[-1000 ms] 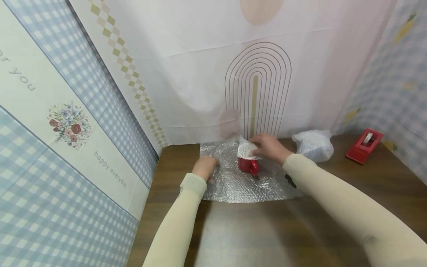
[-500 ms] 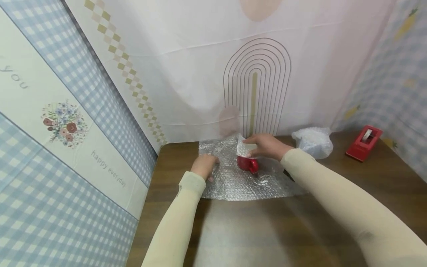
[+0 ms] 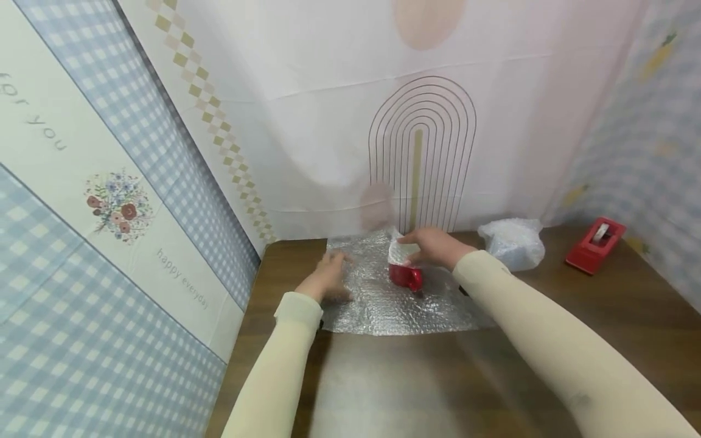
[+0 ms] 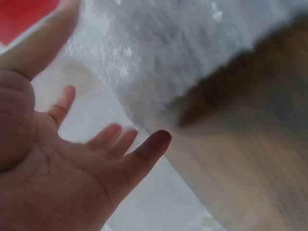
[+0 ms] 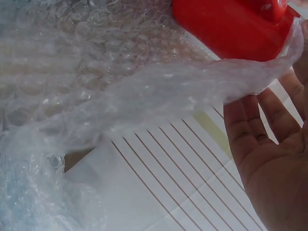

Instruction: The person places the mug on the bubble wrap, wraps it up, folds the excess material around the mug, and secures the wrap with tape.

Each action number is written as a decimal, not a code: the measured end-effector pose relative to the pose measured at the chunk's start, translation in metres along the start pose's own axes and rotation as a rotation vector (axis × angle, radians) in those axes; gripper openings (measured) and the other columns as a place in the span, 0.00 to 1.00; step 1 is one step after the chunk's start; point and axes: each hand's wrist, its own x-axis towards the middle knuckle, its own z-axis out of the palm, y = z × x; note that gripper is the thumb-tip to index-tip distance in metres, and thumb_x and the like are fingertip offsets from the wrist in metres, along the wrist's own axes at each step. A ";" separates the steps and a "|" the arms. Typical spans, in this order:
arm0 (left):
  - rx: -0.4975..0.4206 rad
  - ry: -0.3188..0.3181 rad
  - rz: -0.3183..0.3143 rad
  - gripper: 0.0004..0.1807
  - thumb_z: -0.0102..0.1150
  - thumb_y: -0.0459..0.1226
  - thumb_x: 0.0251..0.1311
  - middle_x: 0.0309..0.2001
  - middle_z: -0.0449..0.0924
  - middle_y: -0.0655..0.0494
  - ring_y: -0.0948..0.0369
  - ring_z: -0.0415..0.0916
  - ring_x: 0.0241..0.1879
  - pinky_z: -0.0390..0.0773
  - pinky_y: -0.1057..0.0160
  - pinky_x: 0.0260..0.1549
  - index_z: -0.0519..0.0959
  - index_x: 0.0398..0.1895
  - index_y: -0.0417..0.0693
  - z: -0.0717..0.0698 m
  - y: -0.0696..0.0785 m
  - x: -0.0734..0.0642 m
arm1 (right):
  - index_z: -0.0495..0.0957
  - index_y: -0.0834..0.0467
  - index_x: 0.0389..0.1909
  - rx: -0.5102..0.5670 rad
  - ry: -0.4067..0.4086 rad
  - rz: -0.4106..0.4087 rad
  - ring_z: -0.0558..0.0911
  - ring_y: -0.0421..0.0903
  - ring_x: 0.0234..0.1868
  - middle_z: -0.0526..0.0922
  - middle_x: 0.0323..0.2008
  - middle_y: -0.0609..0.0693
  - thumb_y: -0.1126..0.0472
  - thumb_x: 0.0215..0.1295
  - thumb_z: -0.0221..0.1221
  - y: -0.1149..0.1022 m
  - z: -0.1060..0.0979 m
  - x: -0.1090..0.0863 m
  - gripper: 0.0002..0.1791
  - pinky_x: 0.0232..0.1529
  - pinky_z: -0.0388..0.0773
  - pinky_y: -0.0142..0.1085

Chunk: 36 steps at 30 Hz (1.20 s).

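The red mug [image 3: 401,277] is sitting on a bubble wrap sheet [image 3: 378,313], between the two hands and nearer the right one. The right hand [image 3: 435,246] is pinching a raised flap [image 3: 401,249] of the wrap, its fingers just above and beside the mug – the flap is covering the mug's top, while the red lower body and the handle are showing beneath. The handle is pointing toward the person's right, under that hand. In the right wrist view the wrap's edge is running up to the fingers, with the mug lying just past it.

The left hand [image 3: 327,275] is hovering over the sheet's left side, released, its fingers spreading and holding nothing; whether a fingertip is touching the wrap, I cannot tell. The mug is lying to its right, clearly apart – in the left wrist view a patch of red is showing beyond the thumb.

The sheet is lying on a wooden bench [image 3: 383,389]. Behind the right forearm a wrapped bundle [image 3: 513,244] is resting, and a red tape dispenser [image 3: 596,246] is standing farther right.
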 end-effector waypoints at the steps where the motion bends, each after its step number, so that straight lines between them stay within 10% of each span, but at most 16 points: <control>1: -0.020 0.006 -0.030 0.53 0.90 0.44 0.56 0.88 0.54 0.32 0.29 0.60 0.84 0.74 0.25 0.77 0.68 0.83 0.55 -0.007 0.005 -0.009 | 0.78 0.62 0.79 -0.001 0.002 0.002 0.79 0.70 0.79 0.81 0.76 0.66 0.55 0.72 0.76 0.000 -0.001 -0.001 0.37 0.83 0.73 0.64; 7: -0.159 -0.069 -0.188 0.48 0.73 0.53 0.75 0.84 0.48 0.24 0.31 0.70 0.75 0.82 0.32 0.71 0.60 0.87 0.47 -0.040 0.013 -0.045 | 0.77 0.62 0.79 0.029 -0.010 0.014 0.78 0.70 0.79 0.81 0.77 0.66 0.56 0.72 0.76 -0.002 -0.005 -0.005 0.38 0.84 0.72 0.64; 13: -0.343 -0.244 -0.213 0.38 0.63 0.36 0.78 0.70 0.70 0.27 0.57 0.79 0.32 0.88 0.60 0.36 0.56 0.83 0.42 -0.045 0.004 -0.055 | 0.76 0.61 0.80 0.039 -0.014 0.041 0.76 0.70 0.81 0.79 0.78 0.66 0.56 0.72 0.76 -0.001 -0.007 -0.005 0.38 0.85 0.70 0.64; 19: -0.336 -0.284 0.004 0.23 0.55 0.32 0.74 0.42 0.80 0.50 0.62 0.77 0.37 0.82 0.63 0.43 0.77 0.70 0.39 -0.048 -0.002 -0.056 | 0.77 0.61 0.79 0.023 -0.001 0.018 0.78 0.69 0.80 0.80 0.77 0.65 0.55 0.72 0.76 0.000 -0.005 -0.006 0.38 0.84 0.72 0.63; 28: -0.628 -0.259 0.292 0.26 0.55 0.30 0.79 0.70 0.84 0.31 0.30 0.81 0.71 0.86 0.38 0.70 0.75 0.78 0.33 -0.055 0.020 -0.044 | 0.77 0.56 0.81 0.001 0.010 0.046 0.78 0.68 0.80 0.80 0.78 0.63 0.53 0.73 0.75 -0.001 -0.002 -0.009 0.38 0.84 0.72 0.64; 36: -0.382 0.225 0.319 0.16 0.77 0.37 0.73 0.55 0.91 0.40 0.47 0.88 0.56 0.89 0.55 0.61 0.90 0.60 0.41 -0.033 0.061 -0.021 | 0.78 0.56 0.81 -0.002 0.014 0.034 0.78 0.69 0.80 0.80 0.79 0.64 0.52 0.73 0.76 -0.001 -0.003 -0.009 0.38 0.84 0.71 0.65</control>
